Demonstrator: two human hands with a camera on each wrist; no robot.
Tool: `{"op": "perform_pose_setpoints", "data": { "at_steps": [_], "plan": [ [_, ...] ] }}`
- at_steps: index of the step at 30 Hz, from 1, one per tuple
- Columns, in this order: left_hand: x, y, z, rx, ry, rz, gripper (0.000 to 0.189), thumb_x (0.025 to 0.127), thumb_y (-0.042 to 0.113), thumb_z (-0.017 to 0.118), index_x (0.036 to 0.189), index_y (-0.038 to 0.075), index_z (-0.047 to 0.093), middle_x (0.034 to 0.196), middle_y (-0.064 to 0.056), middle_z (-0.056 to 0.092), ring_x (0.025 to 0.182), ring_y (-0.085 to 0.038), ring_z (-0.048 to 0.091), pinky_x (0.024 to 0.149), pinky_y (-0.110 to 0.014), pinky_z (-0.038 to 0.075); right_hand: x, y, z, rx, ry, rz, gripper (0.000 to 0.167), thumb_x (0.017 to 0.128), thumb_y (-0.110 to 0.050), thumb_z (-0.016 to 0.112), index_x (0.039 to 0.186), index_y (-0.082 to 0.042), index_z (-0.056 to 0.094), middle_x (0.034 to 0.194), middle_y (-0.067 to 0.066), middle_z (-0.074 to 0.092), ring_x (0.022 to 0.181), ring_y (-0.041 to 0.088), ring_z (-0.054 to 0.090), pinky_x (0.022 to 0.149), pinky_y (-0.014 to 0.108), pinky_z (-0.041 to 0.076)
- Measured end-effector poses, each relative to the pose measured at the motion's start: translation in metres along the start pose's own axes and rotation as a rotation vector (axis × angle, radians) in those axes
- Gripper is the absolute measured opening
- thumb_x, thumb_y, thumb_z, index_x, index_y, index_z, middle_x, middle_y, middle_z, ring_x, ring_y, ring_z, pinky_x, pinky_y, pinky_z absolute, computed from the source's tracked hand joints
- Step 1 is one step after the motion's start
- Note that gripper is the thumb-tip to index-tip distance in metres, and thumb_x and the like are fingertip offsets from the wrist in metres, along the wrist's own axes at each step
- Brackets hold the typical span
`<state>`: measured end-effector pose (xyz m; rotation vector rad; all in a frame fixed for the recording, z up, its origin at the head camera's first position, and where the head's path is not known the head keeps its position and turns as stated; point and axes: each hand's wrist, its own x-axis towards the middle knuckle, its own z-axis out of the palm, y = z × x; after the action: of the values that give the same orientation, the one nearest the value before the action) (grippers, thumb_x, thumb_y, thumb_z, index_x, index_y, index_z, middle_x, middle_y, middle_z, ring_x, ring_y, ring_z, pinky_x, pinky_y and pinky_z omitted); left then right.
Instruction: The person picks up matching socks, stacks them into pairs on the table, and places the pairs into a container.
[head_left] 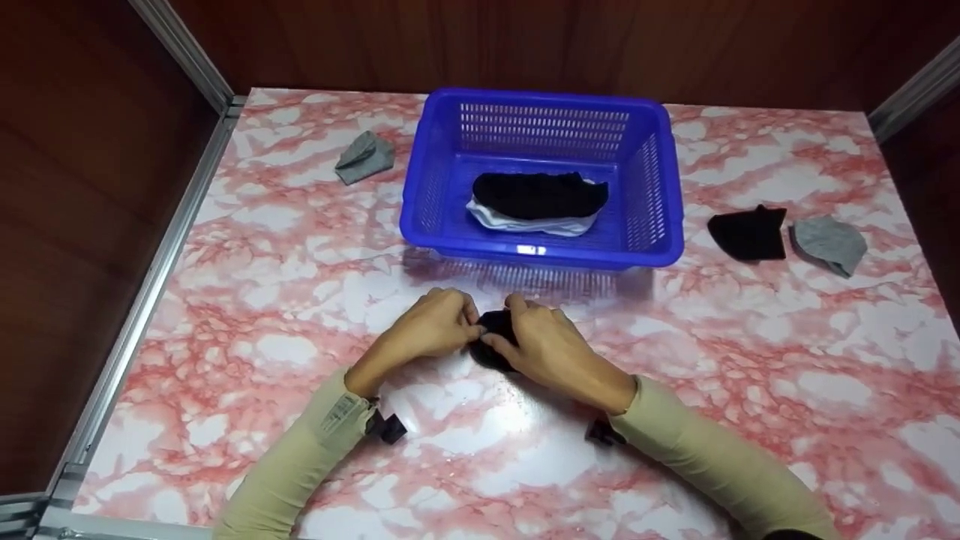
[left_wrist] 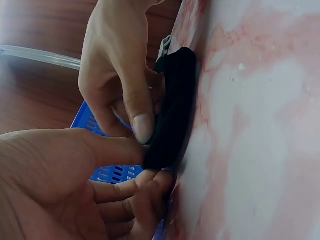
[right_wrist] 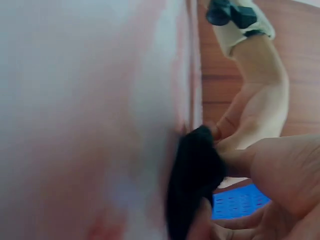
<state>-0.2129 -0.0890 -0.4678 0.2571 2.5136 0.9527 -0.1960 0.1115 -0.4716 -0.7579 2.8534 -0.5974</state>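
Observation:
Both hands work on a small black sock [head_left: 493,352], partly folded, low over the table in front of the basket. My left hand [head_left: 437,324] pinches its left end between thumb and fingers; in the left wrist view the thumb presses the near end of the sock [left_wrist: 175,110]. My right hand [head_left: 553,343] grips the other side, thumb on top, covering much of the fabric in the head view. The right wrist view shows the dark sock [right_wrist: 195,172] slightly blurred between the two hands.
A blue plastic basket [head_left: 600,259] stands behind the hands. Inside lies a black sock [head_left: 536,195] on top of white socks [head_left: 525,224]. One grey sock [head_left: 365,157] is left of the basket; a black sock [head_left: 748,234] and another grey sock [head_left: 829,244] lie to the right.

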Motion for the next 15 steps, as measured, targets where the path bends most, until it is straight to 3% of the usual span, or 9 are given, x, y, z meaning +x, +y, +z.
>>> {"op": "perform_pose_setpoints", "data": {
  "at_steps": [6, 11, 15],
  "plan": [
    [0.001, 0.0, 0.002, 0.03, -0.009, 0.022, 0.006, 0.092, 0.016, 0.074, 0.09, 0.011, 0.072, 0.076, -0.001, 0.072, 0.066, -0.013, 0.06, 0.062, -0.024, 0.048, 0.0, 0.002, 0.002, -0.022, 0.006, 0.008, 0.042, 0.102, -0.042, 0.067, 0.105, -0.002, 0.057, 0.082, 0.013, 0.064, 0.069, 0.028, 0.064, 0.062, 0.047, 0.056],
    [0.001, -0.002, 0.001, 0.011, 0.009, 0.03, 0.009, 0.094, 0.018, 0.072, 0.092, 0.01, 0.069, 0.076, -0.001, 0.069, 0.064, -0.013, 0.058, 0.061, -0.025, 0.048, 0.0, 0.007, -0.006, 0.08, -0.012, 0.049, 0.03, 0.102, -0.034, 0.068, 0.098, -0.006, 0.058, 0.078, 0.009, 0.063, 0.066, 0.026, 0.064, 0.054, 0.036, 0.054],
    [0.0, -0.004, -0.002, 0.013, 0.046, 0.044, 0.011, 0.096, 0.02, 0.071, 0.092, 0.01, 0.067, 0.074, 0.001, 0.066, 0.064, -0.013, 0.057, 0.062, -0.027, 0.047, -0.001, 0.015, -0.022, 0.181, -0.024, 0.074, 0.016, 0.099, -0.021, 0.07, 0.097, -0.008, 0.06, 0.084, 0.01, 0.068, 0.075, 0.026, 0.068, 0.06, 0.035, 0.059]
  ]
}}
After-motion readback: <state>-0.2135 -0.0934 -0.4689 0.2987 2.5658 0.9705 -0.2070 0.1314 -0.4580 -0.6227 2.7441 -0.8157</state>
